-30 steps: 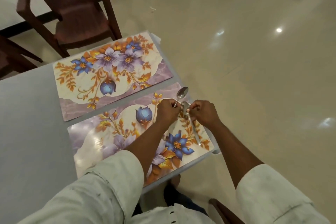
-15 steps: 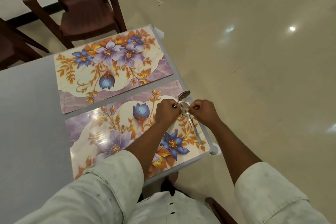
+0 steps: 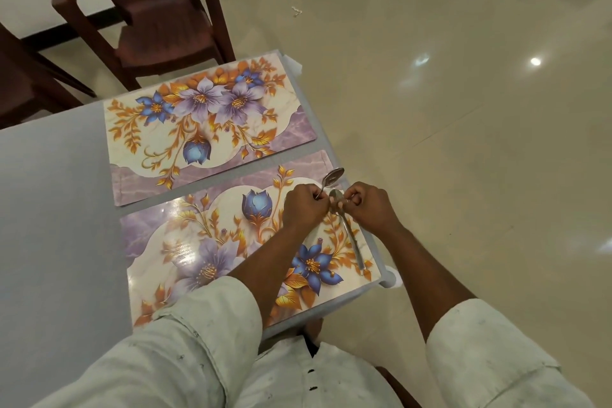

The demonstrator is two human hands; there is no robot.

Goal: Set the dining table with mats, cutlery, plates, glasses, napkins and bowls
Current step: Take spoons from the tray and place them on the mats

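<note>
Two floral mats lie side by side on the grey table (image 3: 49, 209): a far mat (image 3: 205, 122) and a near mat (image 3: 212, 255). My left hand (image 3: 303, 209) is closed on a spoon (image 3: 332, 175) whose bowl sticks up past the near mat's right end. My right hand (image 3: 371, 207) pinches the head of a second piece of cutlery (image 3: 351, 242), and its long handle lies along the near mat's right edge. Both hands meet above that mat's far right corner.
A dark red plastic chair (image 3: 159, 20) stands behind the far mat, and part of another chair (image 3: 20, 83) shows at the left. The table's right edge runs just beside the mats, with shiny tiled floor (image 3: 463, 142) beyond it.
My hands have stayed together at the near mat's right end with the cutlery. The view has shifted slightly, showing more of the chair behind the table.
</note>
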